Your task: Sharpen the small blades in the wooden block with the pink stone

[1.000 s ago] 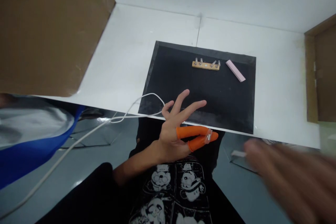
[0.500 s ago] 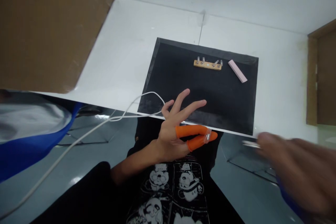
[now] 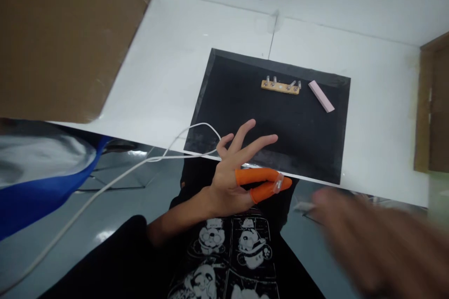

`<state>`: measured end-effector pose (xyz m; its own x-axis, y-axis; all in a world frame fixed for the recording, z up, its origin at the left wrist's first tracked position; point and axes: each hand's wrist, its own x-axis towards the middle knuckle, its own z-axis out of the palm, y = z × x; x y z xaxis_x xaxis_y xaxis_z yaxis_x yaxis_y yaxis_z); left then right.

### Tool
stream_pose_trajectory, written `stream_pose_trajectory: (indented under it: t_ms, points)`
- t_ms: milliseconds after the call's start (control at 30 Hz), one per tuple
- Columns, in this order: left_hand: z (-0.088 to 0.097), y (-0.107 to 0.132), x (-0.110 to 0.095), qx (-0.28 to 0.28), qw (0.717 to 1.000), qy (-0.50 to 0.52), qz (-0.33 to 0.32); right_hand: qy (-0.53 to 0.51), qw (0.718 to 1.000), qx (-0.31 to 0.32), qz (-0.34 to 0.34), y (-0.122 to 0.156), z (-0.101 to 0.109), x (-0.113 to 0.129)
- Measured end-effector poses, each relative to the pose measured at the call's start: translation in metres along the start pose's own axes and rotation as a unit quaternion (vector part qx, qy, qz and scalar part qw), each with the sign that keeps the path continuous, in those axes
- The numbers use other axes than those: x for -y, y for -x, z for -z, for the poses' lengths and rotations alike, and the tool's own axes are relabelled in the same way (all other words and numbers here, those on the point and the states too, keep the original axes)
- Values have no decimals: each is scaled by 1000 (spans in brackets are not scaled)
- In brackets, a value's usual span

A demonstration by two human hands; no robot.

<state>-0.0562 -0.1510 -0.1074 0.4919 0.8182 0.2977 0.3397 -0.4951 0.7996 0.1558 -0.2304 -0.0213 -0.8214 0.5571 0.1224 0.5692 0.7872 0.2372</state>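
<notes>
My left hand (image 3: 235, 173) hovers over the near edge of a black mat (image 3: 245, 117). Its thumb and forefinger wear orange finger cots and pinch a small clear part (image 3: 278, 183); the other three fingers are spread. My right hand (image 3: 372, 243) is at the lower right, smeared by motion, and seems to hold a thin pale tool (image 3: 303, 206) pointing left. On the far side of the mat lie a small wooden strip with metal pins (image 3: 280, 86) and a pink bar (image 3: 321, 96).
The mat lies on a white table (image 3: 164, 70). A brown cardboard sheet (image 3: 63, 37) stands at the left, another brown panel (image 3: 433, 107) at the right. A white cable (image 3: 140, 163) runs off the table's near edge. Blue and grey fabric (image 3: 38, 173) is at the far left.
My right hand swung out to the right and has come back leftward toward my left hand. My left hand keeps its pinch and has barely moved.
</notes>
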Motion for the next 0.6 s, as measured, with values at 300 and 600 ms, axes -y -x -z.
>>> stream_pose_trajectory:
  t_ms: [300,600]
  points:
    - [-3,-5,3,1,1000,4,8,-19,998,-55,14,-3,-16,-4]
    - [-4,-15,5,9,1000,-16,-2,-22,1000,-20,10,-7,-10,-16]
